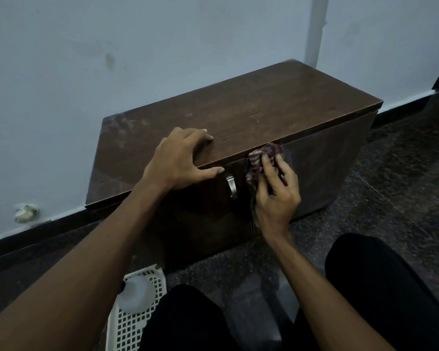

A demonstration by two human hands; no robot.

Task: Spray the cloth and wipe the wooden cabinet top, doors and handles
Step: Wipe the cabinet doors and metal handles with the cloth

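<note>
A low dark wooden cabinet [251, 107] stands against the pale wall, its top dull with smears at the left. My left hand [180, 158] rests spread on the top's front edge, thumb hooked over the edge, holding nothing. My right hand [276, 191] presses a crumpled striped purple cloth [261, 158] against the upper part of the right door, next to the gap between the doors. A metal handle [230, 186] shows on the left door between my hands. A white spray bottle [136, 293] lies in a white basket on the floor.
The white lattice basket [129, 330] sits on the dark speckled floor [390, 198] by my left knee. My knees in black trousers [380, 287] fill the lower right. A white pipe [314, 29] runs up the wall behind the cabinet.
</note>
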